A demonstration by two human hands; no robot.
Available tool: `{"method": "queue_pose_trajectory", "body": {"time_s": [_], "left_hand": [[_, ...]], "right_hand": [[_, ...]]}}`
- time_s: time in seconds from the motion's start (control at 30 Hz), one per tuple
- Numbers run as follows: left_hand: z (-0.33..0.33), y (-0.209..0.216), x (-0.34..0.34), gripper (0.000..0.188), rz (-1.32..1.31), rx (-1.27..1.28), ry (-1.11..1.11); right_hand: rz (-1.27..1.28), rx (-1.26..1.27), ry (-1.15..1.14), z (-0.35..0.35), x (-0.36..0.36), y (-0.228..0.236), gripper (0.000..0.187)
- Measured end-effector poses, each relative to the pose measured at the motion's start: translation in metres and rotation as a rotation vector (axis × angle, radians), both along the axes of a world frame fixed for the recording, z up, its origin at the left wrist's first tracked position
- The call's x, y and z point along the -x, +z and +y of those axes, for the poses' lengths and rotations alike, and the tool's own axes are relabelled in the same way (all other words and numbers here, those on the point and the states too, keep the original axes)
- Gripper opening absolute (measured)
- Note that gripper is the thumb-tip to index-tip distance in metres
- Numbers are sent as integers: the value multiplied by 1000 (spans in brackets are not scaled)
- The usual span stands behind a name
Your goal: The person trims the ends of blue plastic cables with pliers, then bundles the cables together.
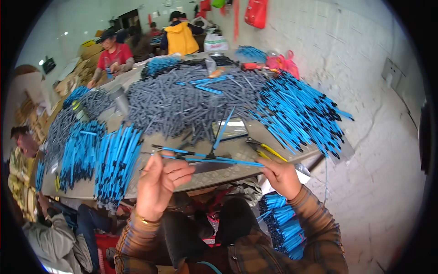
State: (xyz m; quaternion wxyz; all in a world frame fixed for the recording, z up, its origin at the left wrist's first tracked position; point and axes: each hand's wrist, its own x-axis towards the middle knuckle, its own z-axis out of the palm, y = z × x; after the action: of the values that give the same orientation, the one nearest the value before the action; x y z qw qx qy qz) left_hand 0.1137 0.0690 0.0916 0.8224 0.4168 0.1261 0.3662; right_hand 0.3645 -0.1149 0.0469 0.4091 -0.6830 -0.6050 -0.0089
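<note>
Two long, thin blue rods with black fittings (214,160) stretch side by side between my hands above the table's front edge. My right hand (281,177) is closed, pinching their right ends between thumb and fingers. At the other end my left hand (163,185) has its thumb and index finger together at the lower rod, while its other fingers are loosely curled. The upper rod's dark tip reaches past the left thumb. Just beyond the rods, another blue stick (224,130) stands tilted from a small dark fixture (211,154).
Grey plastic pieces (182,100) form a wide heap on the table. Blue rod bundles lie on the left (117,160) and right (303,114). Yellow-handled pliers (269,150) rest near the right hand. More bundles (283,223) sit below the table. Other people work at the left and far side.
</note>
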Motion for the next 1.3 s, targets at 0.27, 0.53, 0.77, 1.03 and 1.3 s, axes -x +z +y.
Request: {"method": "queue_pose_trajectory", "body": {"time_s": [0.27,0.53,0.77,1.03,1.3], "left_hand": [[-6,3,10,34,-59,-189,-163],[-23,-6,7,34,-171,-241,-37],[-29,-15,4,25,-3,-366,303],[-40,-6,-9,23,-196,-149,87],[-50,-23,30,27,-279,228,-485]], "right_hand": [[85,-77,-1,3,6,-3,19],[40,-63,3,2,15,-11,15],[15,-66,-16,4,28,-10,14],[183,9,52,6,32,-30,17],[-290,12,-154,9,-83,-35,21]]}}
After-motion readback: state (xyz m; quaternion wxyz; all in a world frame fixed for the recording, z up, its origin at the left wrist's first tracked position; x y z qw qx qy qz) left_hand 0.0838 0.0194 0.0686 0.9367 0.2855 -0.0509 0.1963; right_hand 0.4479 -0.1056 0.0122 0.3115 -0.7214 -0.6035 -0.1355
